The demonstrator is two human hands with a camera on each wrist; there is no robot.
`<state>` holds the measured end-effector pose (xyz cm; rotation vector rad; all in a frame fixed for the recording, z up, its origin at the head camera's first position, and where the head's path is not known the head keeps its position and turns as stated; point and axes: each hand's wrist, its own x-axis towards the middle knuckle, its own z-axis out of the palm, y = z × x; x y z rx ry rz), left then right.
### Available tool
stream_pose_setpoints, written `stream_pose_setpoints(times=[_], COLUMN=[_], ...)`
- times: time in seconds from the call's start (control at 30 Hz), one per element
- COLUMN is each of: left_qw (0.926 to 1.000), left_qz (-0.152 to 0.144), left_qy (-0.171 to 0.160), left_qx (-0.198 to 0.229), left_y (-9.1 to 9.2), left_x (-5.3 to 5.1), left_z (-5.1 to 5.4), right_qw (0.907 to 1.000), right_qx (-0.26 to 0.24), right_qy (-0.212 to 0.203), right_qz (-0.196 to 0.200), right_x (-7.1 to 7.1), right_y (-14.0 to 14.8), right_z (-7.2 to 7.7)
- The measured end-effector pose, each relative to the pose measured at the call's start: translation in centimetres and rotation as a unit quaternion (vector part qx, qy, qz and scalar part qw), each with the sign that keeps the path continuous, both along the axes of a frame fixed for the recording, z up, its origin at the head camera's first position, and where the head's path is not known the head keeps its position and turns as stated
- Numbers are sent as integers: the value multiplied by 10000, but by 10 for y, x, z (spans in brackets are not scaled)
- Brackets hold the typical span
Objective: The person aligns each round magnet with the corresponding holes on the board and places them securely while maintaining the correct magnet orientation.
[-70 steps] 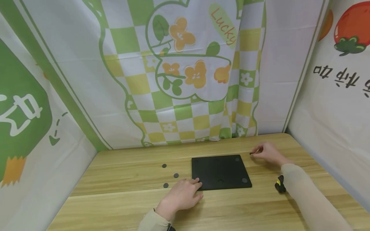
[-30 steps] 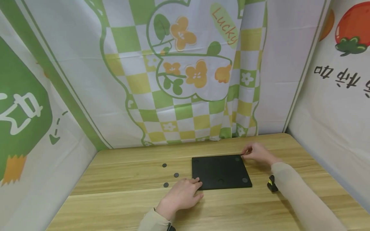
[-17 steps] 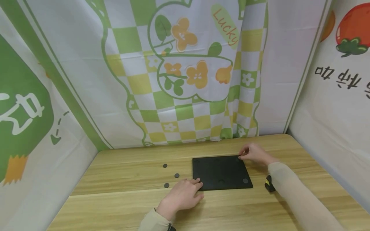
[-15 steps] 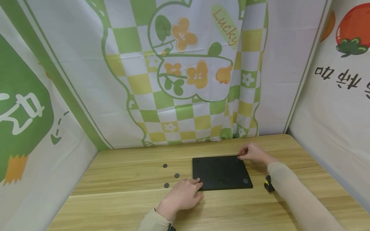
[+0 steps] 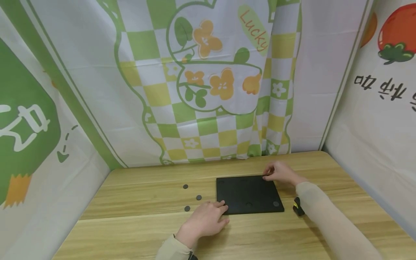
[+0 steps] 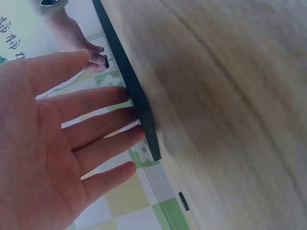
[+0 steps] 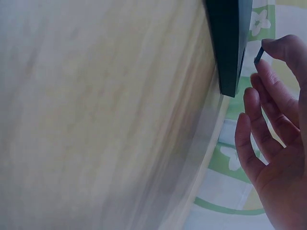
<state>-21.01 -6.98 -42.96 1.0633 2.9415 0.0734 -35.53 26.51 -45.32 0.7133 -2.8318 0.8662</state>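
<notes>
A flat black rectangular board (image 5: 245, 195) with shallow round recesses lies on the wooden table. A grey disc (image 5: 276, 204) sits at its near right corner. My left hand (image 5: 206, 218) rests straight fingertips on the near left corner; in the left wrist view, those fingertips (image 6: 136, 114) touch the board's edge (image 6: 125, 62). Over the far right corner, my right hand (image 5: 281, 172) pinches a small dark disc (image 7: 259, 54) between thumb and index finger, its other fingers loosely bent. The right wrist view has this disc held apart from the board (image 7: 228, 48). The fingers hide that corner from the head view.
Left of the board, three loose dark discs lie on the table: a far one (image 5: 185, 186), a middle one (image 5: 199, 197) and a near one (image 5: 187, 208). A patterned curtain (image 5: 208, 126) hangs behind the table (image 5: 136, 202), with printed cloth on both sides.
My right hand has carried the pinched disc leftward, from beside the board to over its far right corner, covering the disc seen there earlier. My left hand has stayed in place.
</notes>
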Motion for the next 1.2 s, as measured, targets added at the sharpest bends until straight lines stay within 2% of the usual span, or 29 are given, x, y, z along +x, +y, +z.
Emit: stream_pose_setpoints(times=[0.37,0.73,1.2], left_qw=[10000,10000,10000], left_qz=[5,20,-15], left_qy=[-97,-32,36], left_qx=[-4,-6,6], left_y=[1,1,1], left_x=[0,1,0], left_z=[0,0,0], right_qw=[9998,9998,9994], right_qx=[179,147,285], right_qy=[52,-81,79], right_qz=[22,59,169], right_x=[-1,-5,-8], right_y=[-10,-24,-36], right_z=[0,2,2])
